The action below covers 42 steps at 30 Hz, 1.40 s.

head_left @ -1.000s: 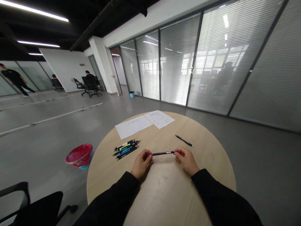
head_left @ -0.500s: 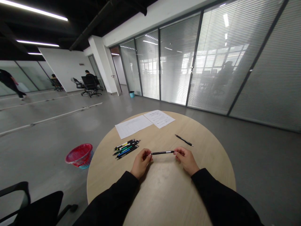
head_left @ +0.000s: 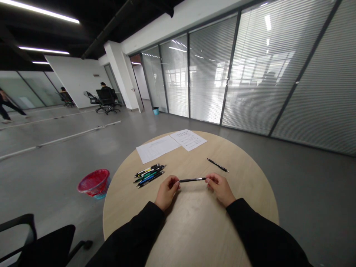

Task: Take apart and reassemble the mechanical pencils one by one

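Note:
A black pen (head_left: 192, 180) with a pale band near its right end is stretched level between my two hands, just above the round wooden table (head_left: 191, 233). My left hand (head_left: 167, 191) pinches its left end between thumb and fingers. At the other end, my right hand (head_left: 219, 188) has the pen's tip in a pinch. Beyond my right hand, another black pen (head_left: 217, 165) lies slanted on the tabletop. Left of my left hand is a loose pile of several pens (head_left: 149, 175), black, green, blue and with some yellow.
Two printed paper sheets (head_left: 158, 148) lie at the table's far edge. On the floor to the left stands a red basket (head_left: 94, 182), with a black chair (head_left: 46, 244) nearer me. Farther off are office chairs (head_left: 107, 99), seated people and a walking person (head_left: 8, 105).
My hands and the pen between them stay almost still. In the far left background the walking person has moved leftward, with legs now in a wider stride.

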Tool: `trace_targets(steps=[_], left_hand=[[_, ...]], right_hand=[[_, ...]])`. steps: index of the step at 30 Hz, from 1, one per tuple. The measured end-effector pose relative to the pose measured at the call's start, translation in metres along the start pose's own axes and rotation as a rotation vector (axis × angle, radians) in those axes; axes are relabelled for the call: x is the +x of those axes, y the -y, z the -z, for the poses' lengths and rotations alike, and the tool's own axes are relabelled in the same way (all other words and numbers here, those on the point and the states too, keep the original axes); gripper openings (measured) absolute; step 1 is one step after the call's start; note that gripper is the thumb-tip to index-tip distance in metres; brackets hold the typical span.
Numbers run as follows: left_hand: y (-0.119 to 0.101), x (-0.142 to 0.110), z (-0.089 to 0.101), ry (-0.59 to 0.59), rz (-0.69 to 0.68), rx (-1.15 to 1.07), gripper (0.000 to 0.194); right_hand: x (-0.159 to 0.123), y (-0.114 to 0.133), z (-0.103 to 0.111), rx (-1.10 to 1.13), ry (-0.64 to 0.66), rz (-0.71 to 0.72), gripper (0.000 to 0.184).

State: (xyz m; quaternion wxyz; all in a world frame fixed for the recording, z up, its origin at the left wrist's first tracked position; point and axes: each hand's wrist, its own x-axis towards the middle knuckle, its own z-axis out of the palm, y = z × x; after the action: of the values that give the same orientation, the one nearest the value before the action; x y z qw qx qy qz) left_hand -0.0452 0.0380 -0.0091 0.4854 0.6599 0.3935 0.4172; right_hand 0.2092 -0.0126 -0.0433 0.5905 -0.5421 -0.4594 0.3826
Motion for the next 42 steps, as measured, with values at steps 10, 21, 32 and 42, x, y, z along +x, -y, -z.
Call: trace_targets(steps=[10,21,32,42], left_hand=[[-0.0028,-0.0006,-0.0006,-0.007,-0.005,-0.002,0.025],[-0.0013,-0.0001,-0.0006,-0.017,-0.023,0.016,0.023],[-0.0031,-0.0003,-0.0003,-0.016,-0.021,0.017,0.023],[-0.0011,-0.0003,0.0004,-0.007,-0.017,0.017,0.021]], right_hand=[[0.0002,-0.0031,0.0009,-0.017,0.005,0.007,0.036],[-0.0012,0.0026,0.0003,-0.020,0.003,0.011,0.040],[-0.0013,0.0019,0.0018,-0.036,0.012,0.033,0.041],[-0.0025,0.0034,0.0003,-0.013,0.021,0.020,0.041]])
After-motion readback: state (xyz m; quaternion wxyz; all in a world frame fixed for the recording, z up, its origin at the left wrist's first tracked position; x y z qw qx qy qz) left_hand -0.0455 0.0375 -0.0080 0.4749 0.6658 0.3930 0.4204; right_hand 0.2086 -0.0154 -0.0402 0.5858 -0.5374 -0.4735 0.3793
